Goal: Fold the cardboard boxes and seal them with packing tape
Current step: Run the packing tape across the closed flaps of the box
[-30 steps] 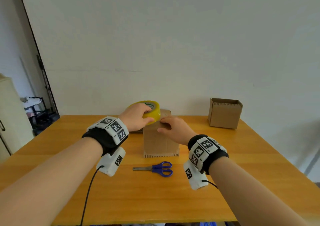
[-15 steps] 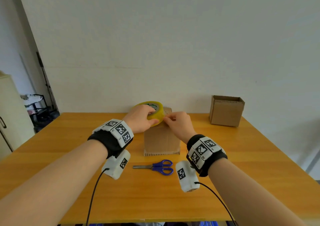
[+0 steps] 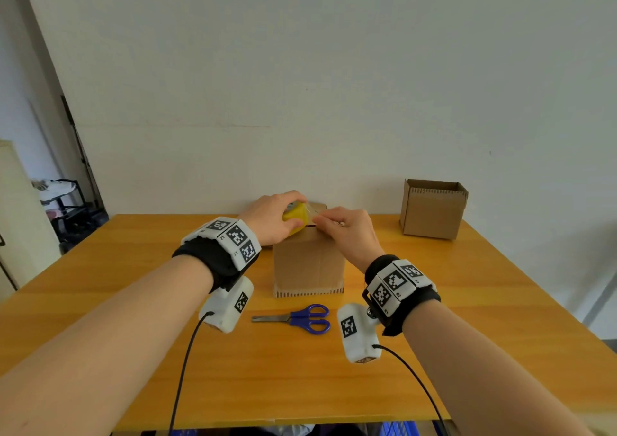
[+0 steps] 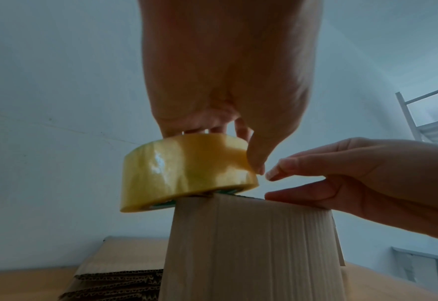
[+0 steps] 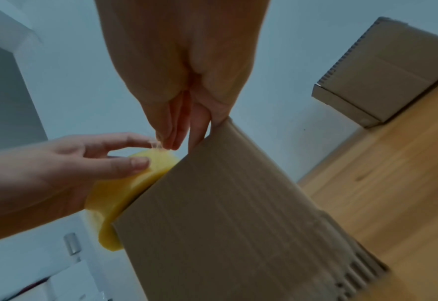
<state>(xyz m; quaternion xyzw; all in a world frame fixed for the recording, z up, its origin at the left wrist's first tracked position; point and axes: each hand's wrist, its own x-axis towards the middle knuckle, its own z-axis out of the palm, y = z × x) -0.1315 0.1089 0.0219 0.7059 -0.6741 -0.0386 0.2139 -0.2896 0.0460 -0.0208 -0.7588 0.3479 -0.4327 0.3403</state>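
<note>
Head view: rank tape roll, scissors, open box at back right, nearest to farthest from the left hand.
From the left hand:
1. tape roll, gripped in it, on the middle box's top.
2. scissors, on the table in front of that box.
3. open box, back right, by the wall.

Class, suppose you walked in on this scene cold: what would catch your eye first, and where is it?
The yellow tape roll, gripped by the left hand atop the middle cardboard box, stands out first. The right hand pinches at its loose end. Blue-handled scissors lie in front.
</note>
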